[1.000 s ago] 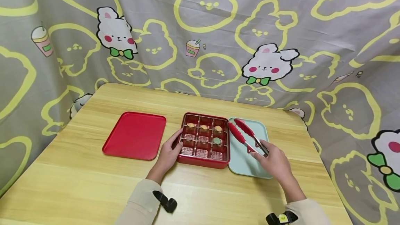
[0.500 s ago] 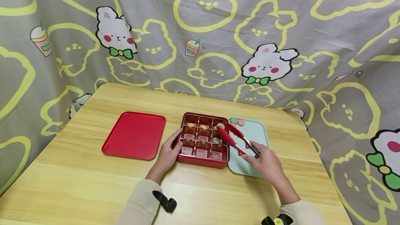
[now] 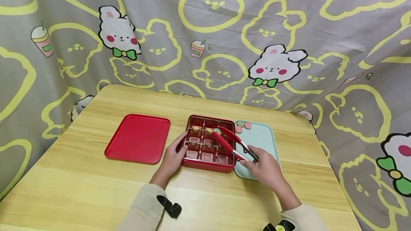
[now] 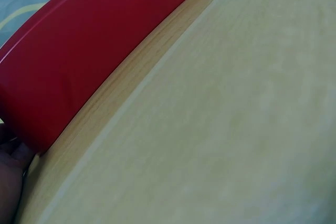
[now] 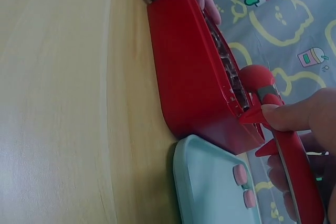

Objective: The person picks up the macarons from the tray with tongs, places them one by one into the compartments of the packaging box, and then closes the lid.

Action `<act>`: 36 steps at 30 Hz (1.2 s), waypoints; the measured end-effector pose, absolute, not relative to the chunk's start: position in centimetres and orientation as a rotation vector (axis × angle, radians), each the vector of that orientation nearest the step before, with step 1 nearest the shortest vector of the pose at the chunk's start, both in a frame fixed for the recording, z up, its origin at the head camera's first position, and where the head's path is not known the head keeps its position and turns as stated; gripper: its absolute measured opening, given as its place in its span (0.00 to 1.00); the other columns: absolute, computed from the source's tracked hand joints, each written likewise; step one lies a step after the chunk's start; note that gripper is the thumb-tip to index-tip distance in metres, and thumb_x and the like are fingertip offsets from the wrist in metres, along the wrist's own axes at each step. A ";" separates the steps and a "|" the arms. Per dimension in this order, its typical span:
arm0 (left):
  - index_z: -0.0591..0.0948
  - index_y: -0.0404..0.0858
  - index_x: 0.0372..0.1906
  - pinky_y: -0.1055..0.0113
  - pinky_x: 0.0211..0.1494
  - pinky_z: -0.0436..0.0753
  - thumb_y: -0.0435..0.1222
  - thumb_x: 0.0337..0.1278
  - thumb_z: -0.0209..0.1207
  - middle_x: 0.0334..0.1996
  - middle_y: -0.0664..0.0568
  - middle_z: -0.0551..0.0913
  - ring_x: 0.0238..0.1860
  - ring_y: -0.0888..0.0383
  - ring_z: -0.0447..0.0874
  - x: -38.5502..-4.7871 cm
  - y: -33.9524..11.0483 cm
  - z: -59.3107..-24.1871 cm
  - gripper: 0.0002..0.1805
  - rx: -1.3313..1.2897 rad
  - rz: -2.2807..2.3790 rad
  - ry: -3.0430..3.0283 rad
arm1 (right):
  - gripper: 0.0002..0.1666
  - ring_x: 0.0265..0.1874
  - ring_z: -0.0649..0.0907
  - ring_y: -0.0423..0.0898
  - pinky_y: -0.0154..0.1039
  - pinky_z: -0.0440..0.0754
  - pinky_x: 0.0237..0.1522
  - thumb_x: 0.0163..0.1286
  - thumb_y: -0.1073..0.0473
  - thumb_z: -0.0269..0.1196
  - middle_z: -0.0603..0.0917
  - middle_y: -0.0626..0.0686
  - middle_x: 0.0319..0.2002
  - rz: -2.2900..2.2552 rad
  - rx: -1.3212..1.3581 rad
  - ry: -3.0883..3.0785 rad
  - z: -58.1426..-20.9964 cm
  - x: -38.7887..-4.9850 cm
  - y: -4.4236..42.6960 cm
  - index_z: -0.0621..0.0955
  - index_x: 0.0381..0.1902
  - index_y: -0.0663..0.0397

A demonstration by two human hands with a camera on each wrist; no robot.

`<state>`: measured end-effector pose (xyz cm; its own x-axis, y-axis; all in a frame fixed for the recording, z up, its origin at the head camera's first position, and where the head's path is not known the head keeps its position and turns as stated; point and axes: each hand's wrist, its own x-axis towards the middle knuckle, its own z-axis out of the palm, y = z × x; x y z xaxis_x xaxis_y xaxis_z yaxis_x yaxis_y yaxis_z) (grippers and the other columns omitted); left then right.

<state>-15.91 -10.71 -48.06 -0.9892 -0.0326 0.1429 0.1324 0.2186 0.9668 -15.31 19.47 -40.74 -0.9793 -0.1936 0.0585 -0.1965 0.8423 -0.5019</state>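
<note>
My left hand [image 3: 172, 157] holds the left wall of a red square box [image 3: 208, 167], its thumb at the rim. A clear insert splits the box into several compartments. My right hand [image 3: 267, 167] grips a pair of red-tipped tongs [image 3: 223, 143] over the box. Between the tong tips sits a small green macaron-like disc [image 3: 217, 131], above the middle column. Yellowish discs, such as one disc [image 3: 196, 128] at the left, lie in the back row. The tongs hide part of the right column. In the right wrist view, the thumb presses along the red tong handle [image 5: 296, 174].
Against the box's right side lies a pale teal tray [image 3: 261, 134] bearing a green disc [image 3: 240, 124] and two pink discs [image 3: 247, 126]. A flat red lid [image 3: 139, 140] lies to the left on the wooden table [image 3: 96, 184]. A patterned curtain [image 3: 173, 6] hangs behind.
The right hand and tongs have moved left from over the teal tray to above the box's middle column, carrying the green disc. The left hand has stayed on the box.
</note>
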 end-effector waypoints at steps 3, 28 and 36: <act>0.68 0.45 0.68 0.51 0.70 0.62 0.29 0.63 0.52 0.67 0.46 0.67 0.69 0.47 0.62 -16.5 -10.9 -49.4 0.28 -0.084 -1.906 -2.319 | 0.35 0.35 0.78 0.47 0.42 0.76 0.36 0.55 0.50 0.70 0.83 0.56 0.45 0.816 0.306 -3.025 -40.6 -15.3 19.3 0.76 0.59 0.58; 0.68 0.52 0.68 0.52 0.71 0.61 0.33 0.63 0.52 0.68 0.50 0.66 0.69 0.50 0.61 -17.1 -10.9 -50.7 0.28 -0.076 -1.855 -2.341 | 0.36 0.33 0.77 0.46 0.39 0.75 0.33 0.54 0.51 0.71 0.83 0.55 0.43 0.846 0.366 -3.060 -40.9 -15.1 18.0 0.76 0.60 0.58; 0.68 0.52 0.68 0.51 0.71 0.61 0.32 0.62 0.52 0.67 0.50 0.67 0.69 0.50 0.61 -17.0 -10.9 -50.7 0.29 -0.074 -1.859 -2.333 | 0.36 0.33 0.77 0.47 0.39 0.74 0.32 0.54 0.52 0.71 0.83 0.55 0.43 0.852 0.361 -3.062 -40.9 -15.2 18.0 0.76 0.60 0.58</act>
